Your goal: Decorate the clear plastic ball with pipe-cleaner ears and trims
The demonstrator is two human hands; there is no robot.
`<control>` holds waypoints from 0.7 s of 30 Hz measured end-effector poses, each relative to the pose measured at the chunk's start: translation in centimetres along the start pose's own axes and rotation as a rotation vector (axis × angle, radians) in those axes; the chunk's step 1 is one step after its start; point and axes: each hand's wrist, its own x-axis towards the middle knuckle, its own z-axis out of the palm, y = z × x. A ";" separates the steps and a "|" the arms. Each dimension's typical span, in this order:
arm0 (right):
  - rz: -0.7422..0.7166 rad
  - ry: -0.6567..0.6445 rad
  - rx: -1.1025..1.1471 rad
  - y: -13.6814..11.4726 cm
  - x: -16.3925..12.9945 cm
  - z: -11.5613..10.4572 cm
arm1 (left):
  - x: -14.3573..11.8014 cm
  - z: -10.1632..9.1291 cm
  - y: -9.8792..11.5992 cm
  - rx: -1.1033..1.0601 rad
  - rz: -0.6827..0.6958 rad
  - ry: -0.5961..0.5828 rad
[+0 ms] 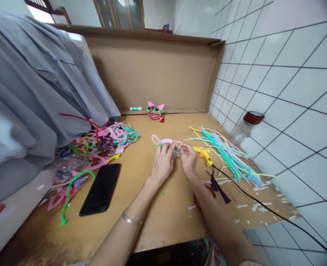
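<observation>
Pink craft piece (167, 141) partly under left hand (163, 160), cannot tell grip; right hand (188, 157) pinching its right edge.

From here I see the craft (167, 141) held at the fingertips of the left hand (163, 159) and right hand (188, 157), which partly hide it. It shows a curved lilac band, some green below, and pink loops at either side.

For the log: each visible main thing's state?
Pink-lilac fuzzy craft, held: left grip, right grip
Yellow plastic glue gun, lying flat
Black rectangular phone, flat, dark
Clear jar with red lid, closed
Straight pastel fuzzy stems, fanned
Curled multicoloured fuzzy stems, tangled
Pink-eared animal head, upright
Grey cloth, draped
</observation>
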 end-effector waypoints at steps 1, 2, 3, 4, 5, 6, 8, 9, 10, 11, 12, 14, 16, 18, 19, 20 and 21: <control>-0.001 -0.007 -0.015 0.1 0.0 0.0 | 0.1 -0.1 0.0 0.006 -0.007 -0.014; -0.002 -0.012 -0.030 0.2 0.1 -0.1 | 0.1 -0.1 0.1 0.014 -0.016 -0.029; -0.004 -0.013 -0.045 0.3 0.2 -0.2 | 0.1 -0.2 0.2 0.024 -0.023 -0.042; -0.006 -0.014 -0.060 0.4 0.2 -0.2 | 0.2 -0.3 0.2 0.032 -0.029 -0.054; -0.007 -0.013 -0.076 0.6 0.3 -0.3 | 0.2 -0.4 0.3 0.037 -0.033 -0.061; -0.011 -0.014 -0.093 0.7 0.3 -0.4 | 0.2 -0.4 0.4 0.039 -0.033 -0.065; -0.029 -0.021 -0.135 1.0 0.4 -0.5 | 0.3 -0.5 0.5 0.035 -0.027 -0.062; -0.041 -0.027 -0.154 1.1 0.4 -0.6 | 0.3 -0.5 0.5 0.031 -0.024 -0.057; -0.053 -0.034 -0.166 1.1 0.4 -0.7 | 0.3 -0.5 0.6 0.028 -0.022 -0.052; -0.065 -0.038 -0.171 1.2 0.4 -0.7 | 0.3 -0.5 0.6 0.026 -0.020 -0.048; -0.073 -0.041 -0.172 1.3 0.4 -0.8 | 0.3 -0.4 0.6 0.024 -0.021 -0.046; -0.081 -0.041 -0.168 1.3 0.4 -0.8 | 0.3 -0.4 0.6 0.021 -0.021 -0.046; -0.080 -0.041 -0.176 1.5 0.4 -0.8 | 0.3 -0.4 0.6 0.020 -0.020 -0.048; -0.079 -0.042 -0.191 1.6 0.4 -0.9 | 0.4 -0.4 0.6 0.021 -0.022 -0.049; -0.080 -0.041 -0.198 1.7 0.4 -0.9 | 0.4 -0.4 0.6 0.023 -0.023 -0.050; -0.083 -0.043 -0.204 1.8 0.5 -0.9 | 0.4 -0.4 0.7 0.024 -0.027 -0.051; -0.088 -0.045 -0.208 1.9 0.5 -0.9 | 0.4 -0.4 0.7 0.026 -0.029 -0.051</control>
